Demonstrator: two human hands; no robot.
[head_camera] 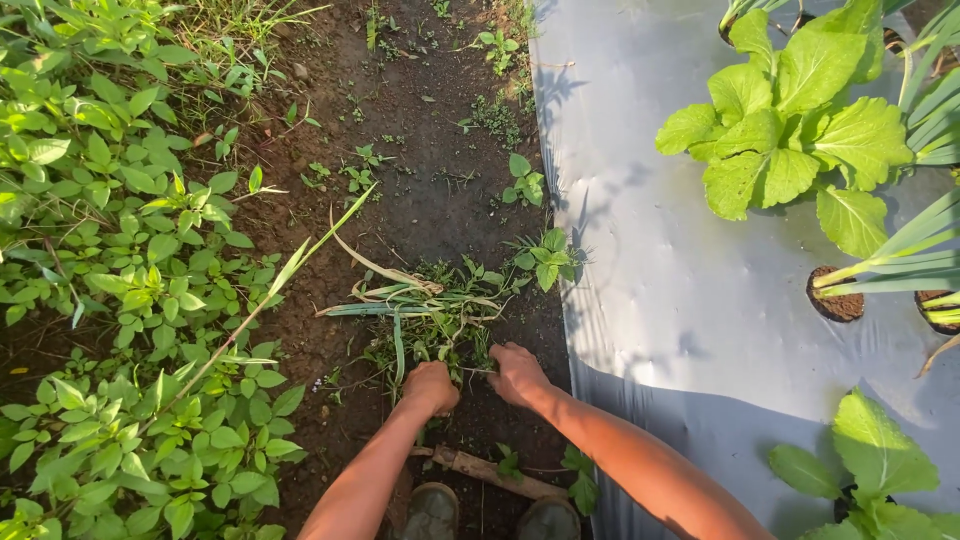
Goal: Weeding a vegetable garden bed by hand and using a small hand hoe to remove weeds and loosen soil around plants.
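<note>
My left hand (pixel 431 386) and my right hand (pixel 517 373) are down on a dark soil path (pixel 420 180), both closed around small green weeds (pixel 450 345) growing from the ground. Just beyond the hands lies a loose heap of pulled grass blades and leaves (pixel 410 295). A wooden tool handle (pixel 485 470) lies on the soil under my forearms. The toes of my two shoes (pixel 430 512) show at the bottom edge.
Dense leafy green plants (pixel 110 270) fill the left side. Silver plastic mulch sheet (pixel 660 280) covers the bed on the right, with leafy vegetables (pixel 790 130) and long-leaved plants (pixel 900 260) growing through round holes. Small weeds (pixel 525 182) dot the path ahead.
</note>
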